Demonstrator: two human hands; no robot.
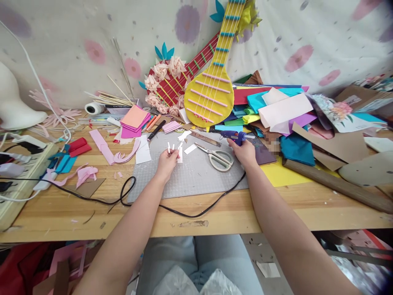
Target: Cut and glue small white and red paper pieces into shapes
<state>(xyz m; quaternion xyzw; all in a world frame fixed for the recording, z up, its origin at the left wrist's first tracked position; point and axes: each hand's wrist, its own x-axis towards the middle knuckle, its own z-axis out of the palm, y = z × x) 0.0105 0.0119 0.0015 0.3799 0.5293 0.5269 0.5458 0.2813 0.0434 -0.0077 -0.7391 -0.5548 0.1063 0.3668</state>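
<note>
Over the grey cutting mat [196, 180], my left hand [167, 164] is closed on small white paper pieces [173, 146] whose ends stick up past the fingers. My right hand [244, 152] is wrapped round a blue glue gun [235, 135] at the mat's right side; its nozzle points left. Between the hands lie a pair of scissors [221, 159] with grey handles, a ruler [206, 138] and a small white paper strip [190, 148]. A larger white paper sheet [143, 150] rests at the mat's left edge.
A yellow paper lute [210, 98] and a red one with flowers [167, 88] lean at the back. Coloured sheets [285, 108] pile up on the right beside a brown tube [334, 184]. A black cable [196, 216] loops across the front; a power strip [27, 176] stands left.
</note>
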